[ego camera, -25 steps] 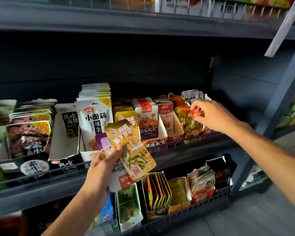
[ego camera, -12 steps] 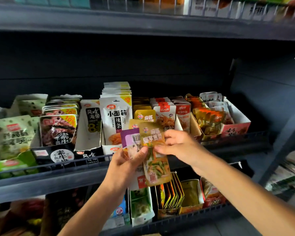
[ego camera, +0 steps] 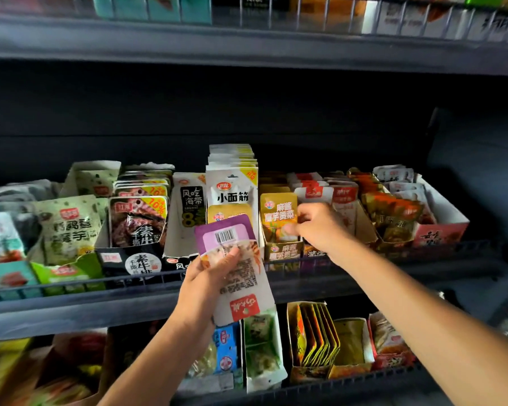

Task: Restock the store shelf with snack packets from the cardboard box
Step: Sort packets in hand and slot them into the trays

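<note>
Shelf-front [ego camera: 79,315], white packet [ego camera: 241,276] upright, inverted.

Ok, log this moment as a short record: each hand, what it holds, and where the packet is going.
left hand: grips purple-topped packets, backs showing, in front of the shelf rail
right hand: pinches a yellow packet, grip at its lower edge
destination: yellow display carton, packet standing in it
row behind: more yellow packets

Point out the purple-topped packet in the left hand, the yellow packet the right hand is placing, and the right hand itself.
purple-topped packet [ego camera: 224,235], head view, on its barcode label.
yellow packet [ego camera: 277,211], head view, on its printed front.
right hand [ego camera: 320,230], head view, on its back.
</note>
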Demonstrator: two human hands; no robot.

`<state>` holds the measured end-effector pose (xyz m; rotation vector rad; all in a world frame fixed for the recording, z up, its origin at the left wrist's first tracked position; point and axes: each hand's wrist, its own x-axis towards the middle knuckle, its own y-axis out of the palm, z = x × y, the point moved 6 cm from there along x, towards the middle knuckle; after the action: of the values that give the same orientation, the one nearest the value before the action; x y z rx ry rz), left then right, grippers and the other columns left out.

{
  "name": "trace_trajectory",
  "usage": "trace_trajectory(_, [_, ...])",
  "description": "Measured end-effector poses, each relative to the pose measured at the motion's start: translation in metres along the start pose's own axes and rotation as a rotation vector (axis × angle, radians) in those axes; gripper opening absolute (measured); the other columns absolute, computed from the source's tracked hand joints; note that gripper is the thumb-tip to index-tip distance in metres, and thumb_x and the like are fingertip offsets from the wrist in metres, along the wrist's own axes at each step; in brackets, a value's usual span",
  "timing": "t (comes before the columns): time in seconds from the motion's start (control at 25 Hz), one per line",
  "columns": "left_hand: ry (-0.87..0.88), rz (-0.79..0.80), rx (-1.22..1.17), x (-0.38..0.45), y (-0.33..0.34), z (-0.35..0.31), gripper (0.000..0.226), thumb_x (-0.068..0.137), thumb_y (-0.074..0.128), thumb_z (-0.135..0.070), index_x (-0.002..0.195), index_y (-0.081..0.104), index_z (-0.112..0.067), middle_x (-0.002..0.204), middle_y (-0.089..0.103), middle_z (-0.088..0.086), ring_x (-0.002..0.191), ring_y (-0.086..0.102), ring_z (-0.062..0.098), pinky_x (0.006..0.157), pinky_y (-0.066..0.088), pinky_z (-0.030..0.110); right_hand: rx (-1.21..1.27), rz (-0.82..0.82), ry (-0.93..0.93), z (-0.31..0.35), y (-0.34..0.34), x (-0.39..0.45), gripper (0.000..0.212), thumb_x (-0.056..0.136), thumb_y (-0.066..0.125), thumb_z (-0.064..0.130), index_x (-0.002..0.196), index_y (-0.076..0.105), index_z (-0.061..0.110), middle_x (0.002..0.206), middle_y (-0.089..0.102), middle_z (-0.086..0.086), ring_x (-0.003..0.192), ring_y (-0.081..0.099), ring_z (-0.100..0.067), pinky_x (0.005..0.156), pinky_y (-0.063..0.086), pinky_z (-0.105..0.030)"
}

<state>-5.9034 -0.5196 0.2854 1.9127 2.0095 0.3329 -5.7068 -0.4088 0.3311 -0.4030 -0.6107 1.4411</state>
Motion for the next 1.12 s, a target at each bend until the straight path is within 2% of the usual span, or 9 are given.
trace_trajectory(0.12, [0.072, 0.001, 0.043, -0.001, -0.004, -0.006, 0.037, 0.076, 0.076, -0.018, 0.110, 0.065, -0.013, 0.100, 0.075, 0.017, 0.085, 0.073, 0.035, 0.077, 0.058, 0.059, -0.003, -0.335, -0.170, 0.015, -0.019, -0.031, 0.034, 0.085, 0.075, 0.030, 0.114, 0.057, 0.025, 0.105, 0.059, 0.011, 0.088, 0.059, -0.009, 0.066, 0.046, -0.019])
trace_trajectory(0.28, [0.089, -0.038, 0.022, 0.000, 0.000, -0.005, 0.038, 0.072, 0.078, -0.016, 0.108, 0.066, -0.011, 0.097, 0.076, 0.015, 0.075, 0.073, 0.031, 0.067, 0.061, 0.049, 0.277, 0.361, -0.121, 0.029, 0.040, -0.090, 0.053, 0.078, 0.078, 0.045, 0.123, 0.057, 0.030, 0.112, 0.069, 0.008, 0.099, 0.067, -0.010, 0.085, 0.054, -0.031])
trace_trajectory(0.32, [0.064, -0.027, 0.013, -0.001, 0.002, -0.002, 0.036, 0.074, 0.076, -0.021, 0.108, 0.066, -0.013, 0.098, 0.076, 0.014, 0.075, 0.073, 0.030, 0.066, 0.061, 0.045, 0.257, 0.401, -0.101, 0.024, 0.048, -0.096, 0.045, 0.077, 0.080, 0.040, 0.118, 0.063, 0.029, 0.110, 0.072, 0.007, 0.101, 0.068, -0.011, 0.088, 0.055, -0.036])
trace_trajectory(0.48, [-0.015, 0.012, -0.042, 0.000, -0.004, 0.003, 0.028, 0.093, 0.059, -0.031, 0.115, 0.067, -0.016, 0.104, 0.076, 0.012, 0.085, 0.073, 0.031, 0.065, 0.058, 0.036, 0.529, 0.015, -0.132, 0.015, 0.011, -0.088, 0.011, 0.085, 0.075, 0.017, 0.095, 0.070, 0.018, 0.097, 0.076, 0.008, 0.091, 0.072, -0.007, 0.077, 0.060, -0.026])
trace_trajectory(0.56, [-0.070, 0.042, -0.073, 0.000, -0.007, 0.002, 0.034, 0.099, 0.048, -0.036, 0.119, 0.069, -0.017, 0.107, 0.075, 0.013, 0.088, 0.074, 0.031, 0.076, 0.057, 0.042, 0.476, -0.100, -0.379, 0.020, -0.012, -0.089, 0.015, 0.086, 0.071, 0.007, 0.093, 0.070, 0.021, 0.099, 0.074, 0.008, 0.099, 0.069, -0.006, 0.084, 0.058, -0.027])
trace_trajectory(0.68, [-0.124, 0.171, 0.000, -0.004, 0.008, 0.004, 0.040, 0.094, 0.054, -0.038, 0.125, 0.067, -0.016, 0.115, 0.073, 0.012, 0.105, 0.070, 0.032, 0.096, 0.051, 0.050, 0.054, -0.139, -0.736, 0.026, -0.010, -0.102, 0.025, 0.079, 0.073, -0.007, 0.085, 0.072, 0.017, 0.105, 0.071, 0.014, 0.108, 0.065, -0.008, 0.091, 0.054, -0.035])
trace_trajectory(0.84, [-0.103, 0.119, -0.008, -0.005, 0.015, 0.013, 0.054, 0.064, 0.075, 0.002, 0.116, 0.064, -0.006, 0.107, 0.074, 0.020, 0.089, 0.072, 0.034, 0.079, 0.059, 0.046, 0.229, -0.046, -0.692, 0.012, -0.009, -0.101, 0.011, 0.074, 0.078, 0.002, 0.084, 0.074, 0.005, 0.108, 0.070, 0.008, 0.108, 0.066, -0.011, 0.084, 0.055, -0.025])
trace_trajectory(1.04, [-0.061, 0.026, -0.125, -0.001, 0.017, 0.016, 0.043, 0.059, 0.074, 0.006, 0.099, 0.069, -0.011, 0.101, 0.075, 0.019, 0.076, 0.074, 0.028, 0.073, 0.061, 0.041, -0.168, -0.128, -0.881, 0.023, -0.018, -0.117, 0.052, 0.080, 0.059, -0.024, 0.115, 0.073, 0.012, 0.139, 0.058, 0.002, 0.129, 0.053, -0.008, 0.098, 0.054, -0.028])
trace_trajectory(1.12, [-0.034, 0.010, -0.109, 0.001, 0.017, 0.012, 0.044, 0.059, 0.075, 0.005, 0.099, 0.067, -0.009, 0.102, 0.075, 0.019, 0.077, 0.074, 0.030, 0.074, 0.060, 0.043, 0.057, -0.005, -0.712, 0.019, -0.020, -0.119, 0.054, 0.091, 0.049, -0.015, 0.127, 0.065, 0.022, 0.149, 0.048, 0.009, 0.133, 0.047, 0.001, 0.097, 0.054, -0.028])
